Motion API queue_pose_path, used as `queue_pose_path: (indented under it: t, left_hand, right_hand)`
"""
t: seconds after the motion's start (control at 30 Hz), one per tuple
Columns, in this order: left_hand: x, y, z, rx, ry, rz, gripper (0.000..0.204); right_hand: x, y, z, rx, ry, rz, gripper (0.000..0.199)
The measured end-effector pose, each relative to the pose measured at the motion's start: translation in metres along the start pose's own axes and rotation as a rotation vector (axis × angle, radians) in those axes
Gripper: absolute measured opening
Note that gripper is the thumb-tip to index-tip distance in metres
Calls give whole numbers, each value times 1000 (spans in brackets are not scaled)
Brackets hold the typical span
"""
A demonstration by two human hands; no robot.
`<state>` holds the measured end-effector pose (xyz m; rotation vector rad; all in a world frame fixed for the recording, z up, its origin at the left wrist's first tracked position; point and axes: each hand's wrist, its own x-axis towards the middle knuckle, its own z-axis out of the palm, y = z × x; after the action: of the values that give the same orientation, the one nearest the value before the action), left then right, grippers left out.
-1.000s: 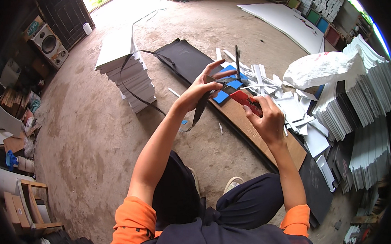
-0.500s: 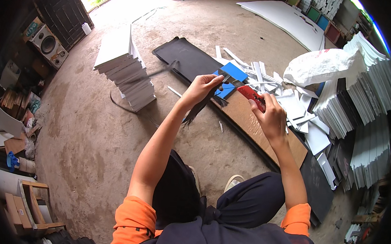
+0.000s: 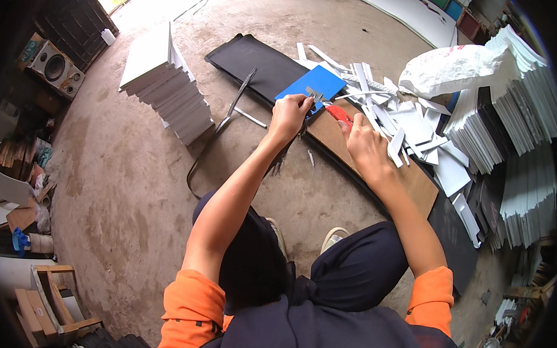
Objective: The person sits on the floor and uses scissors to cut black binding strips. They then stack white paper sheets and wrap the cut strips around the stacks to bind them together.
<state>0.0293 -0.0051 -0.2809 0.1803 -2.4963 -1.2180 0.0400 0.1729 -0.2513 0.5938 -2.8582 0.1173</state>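
My right hand (image 3: 368,152) is wrapped round the red handle of a utility knife (image 3: 340,114). Its metal blade reaches toward the fingertips of my left hand (image 3: 289,119). Those fingers are pinched on a bunch of frayed black strips (image 3: 284,156), which hangs below the hand; the pinch itself is partly hidden. Beyond both hands a blue sheet (image 3: 302,81) lies across a brown board (image 3: 410,192) and a long black mat (image 3: 256,60). Whether the blade touches the strips I cannot tell.
White offcuts (image 3: 413,125) are heaped right of the board. A stack of white sheets (image 3: 169,92) stands on the floor at left, with a loose black band (image 3: 198,163) curling near it. More stacked sheets (image 3: 529,206) and a white sack (image 3: 454,70) are at right.
The knife has swung from beside the fingertips to a flatter angle, its blade still near my left hand. The blue sheet shows more fully, and the loose black band has shifted.
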Motion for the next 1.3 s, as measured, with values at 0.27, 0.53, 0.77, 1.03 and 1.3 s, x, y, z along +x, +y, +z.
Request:
queue_pose_path:
  t: [0.27,0.53,0.77,1.03,1.3]
  left_hand:
    - [-1,5,-22,-37,70,-131,27]
    - [0,-27,12,-55,-93,-153,29]
    - [-3,-50,46,-119,-238,-256,32]
    - [6,-84,101,-25,-338,-290,24]
    - [-4,-99,163,-305,-387,-495,22]
  right_hand:
    - [-2,67,27,22,-139,211,45]
    - [1,61,43,1053,-521,466,51]
    - [1,76,57,1383,-429,502,34]
    - [-17,132,193,695,-42,460,30]
    - [-28,157,260,664,44,466,22]
